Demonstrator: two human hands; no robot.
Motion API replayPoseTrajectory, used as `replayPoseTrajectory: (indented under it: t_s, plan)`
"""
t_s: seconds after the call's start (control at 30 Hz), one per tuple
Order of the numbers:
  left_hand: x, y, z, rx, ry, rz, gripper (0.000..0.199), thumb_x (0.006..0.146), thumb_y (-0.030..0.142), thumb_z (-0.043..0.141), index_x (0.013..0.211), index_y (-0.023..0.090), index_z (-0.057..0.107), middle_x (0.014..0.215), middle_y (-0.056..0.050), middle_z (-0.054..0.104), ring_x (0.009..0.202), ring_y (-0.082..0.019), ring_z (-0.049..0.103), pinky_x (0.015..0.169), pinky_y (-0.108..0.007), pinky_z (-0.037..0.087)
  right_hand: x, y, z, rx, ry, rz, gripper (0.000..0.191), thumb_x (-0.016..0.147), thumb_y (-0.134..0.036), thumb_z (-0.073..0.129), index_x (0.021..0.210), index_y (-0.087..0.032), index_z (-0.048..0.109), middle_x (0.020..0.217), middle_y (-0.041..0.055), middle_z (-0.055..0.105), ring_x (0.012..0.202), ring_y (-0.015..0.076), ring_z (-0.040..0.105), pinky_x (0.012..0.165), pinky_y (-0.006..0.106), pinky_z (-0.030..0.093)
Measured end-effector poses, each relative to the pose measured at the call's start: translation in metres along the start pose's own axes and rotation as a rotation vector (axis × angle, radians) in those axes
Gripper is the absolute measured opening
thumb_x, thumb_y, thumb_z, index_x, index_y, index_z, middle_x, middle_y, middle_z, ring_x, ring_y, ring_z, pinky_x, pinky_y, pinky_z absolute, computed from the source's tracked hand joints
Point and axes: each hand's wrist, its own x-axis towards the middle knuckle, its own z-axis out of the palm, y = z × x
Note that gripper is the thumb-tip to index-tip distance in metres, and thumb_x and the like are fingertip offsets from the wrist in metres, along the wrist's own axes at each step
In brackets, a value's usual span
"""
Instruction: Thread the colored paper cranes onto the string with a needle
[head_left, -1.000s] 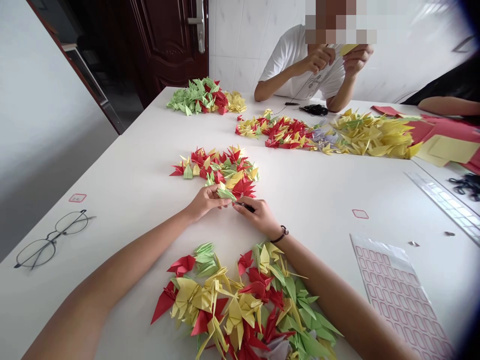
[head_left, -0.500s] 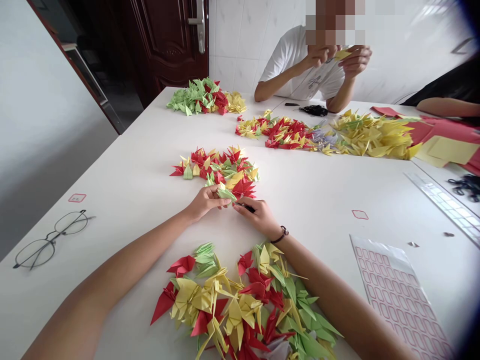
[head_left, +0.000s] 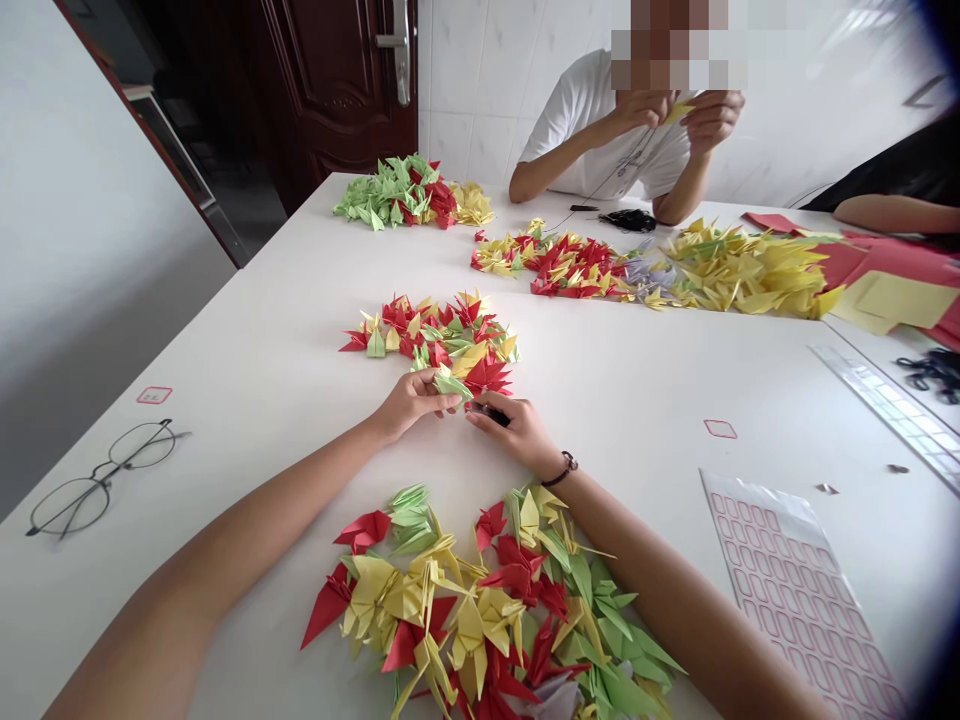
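Note:
My left hand (head_left: 409,405) pinches a light green folded paper crane (head_left: 453,386) between thumb and fingers. Close beside it, my right hand (head_left: 520,430) is closed around a small black tool (head_left: 493,413), whose tip points at the crane; most of the tool is hidden by the fingers, so its kind is unclear. Just beyond both hands lies a string-like heap of red, yellow and green paper cranes (head_left: 439,330). Between my forearms spreads a loose pile of folded cranes (head_left: 472,620) in red, yellow and green.
Eyeglasses (head_left: 105,475) lie at left. A label sheet (head_left: 795,590) and a ruler (head_left: 892,410) lie at right. Across the table a person (head_left: 600,140) handles yellow paper behind more crane heaps (head_left: 577,265). Black cord (head_left: 628,220) and red paper sheets (head_left: 892,265) lie there too.
My hands stay almost in place; the black tool has shifted slightly in my right fingers. Across the table, the person's hands have tilted the yellow paper, and a dark thread now shows below it.

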Motion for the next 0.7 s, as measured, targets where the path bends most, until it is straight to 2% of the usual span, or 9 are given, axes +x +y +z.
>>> replayPoseTrajectory:
  t_s: [0.3,0.47,0.7]
  plan:
    - [0.0011,-0.0009,0.0015,0.004,0.045,-0.002,0.027,0.062,0.031,0.068,0.078,0.013,0.054,0.068,-0.001,0.061,0.056,-0.011,0.057,0.053,-0.022,0.043,-0.0005,0.0018,0.0013,0.031,0.027,0.002,0.031,0.080,-0.044,0.048,0.085,-0.016,0.059,0.066,0.0018,0.058,0.055,0.0106,0.046,0.054,0.022,0.037]
    - [0.0003,-0.0006,0.0036,0.006,0.063,0.000,0.027,0.063,0.031,0.067,0.078,0.014,0.051,0.067,0.001,0.059,0.054,-0.008,0.052,0.055,-0.023,0.043,-0.0006,0.0019,0.0029,0.048,0.073,0.018,0.031,0.080,-0.045,0.048,0.081,-0.015,0.058,0.064,0.0010,0.055,0.054,0.0104,0.044,0.053,0.023,0.036]
    - [0.0002,-0.0091,0.0088,0.166,0.090,0.049,0.028,0.064,0.036,0.066,0.072,0.016,0.049,0.062,0.004,0.049,0.056,-0.008,0.047,0.052,-0.021,0.040,-0.0006,0.0029,0.0037,0.081,0.120,0.033,0.031,0.078,-0.045,0.050,0.080,-0.016,0.057,0.064,0.0010,0.055,0.056,0.0109,0.046,0.054,0.023,0.036]
